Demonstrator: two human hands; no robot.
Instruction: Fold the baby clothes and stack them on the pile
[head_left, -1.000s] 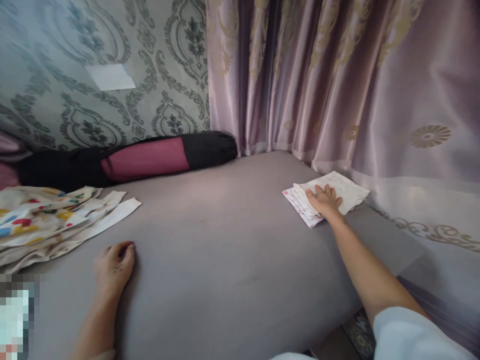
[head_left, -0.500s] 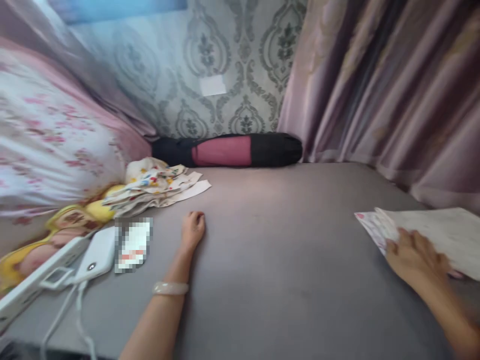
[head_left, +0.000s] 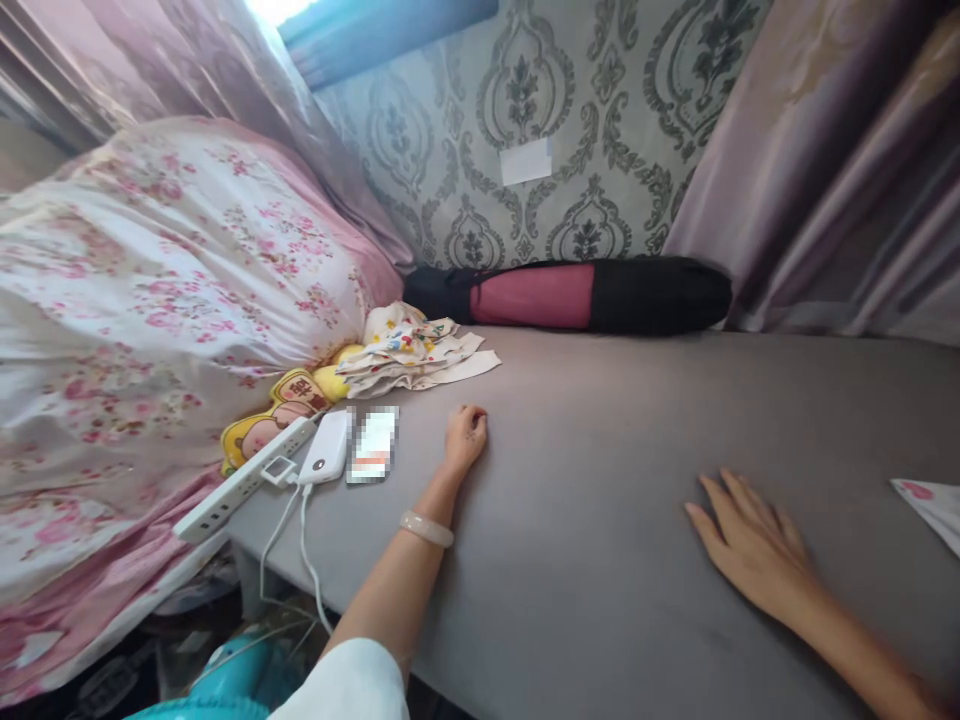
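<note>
at lower left, dangling cables (head_left: 305, 535) could snag a sleeve (head_left: 352, 680), dragging the power bank (head_left: 328, 448); left hand (head_left: 466, 438) loosely curled, right hand (head_left: 757, 555) spread.

In front of me, the grey table (head_left: 585, 450) carries a long bag (head_left: 531, 298), rumpled clothes (head_left: 412, 357), a power strip (head_left: 244, 482), a power bank (head_left: 327, 446) and, far right, a cloth (head_left: 939, 508).

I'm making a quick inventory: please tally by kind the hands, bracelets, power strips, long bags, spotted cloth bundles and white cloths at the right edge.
Hands (left hand, right hand): 2
Bracelet: 1
Power strip: 1
Long bag: 1
Spotted cloth bundle: 1
White cloth, only a corner showing: 1
Total: 7
</note>
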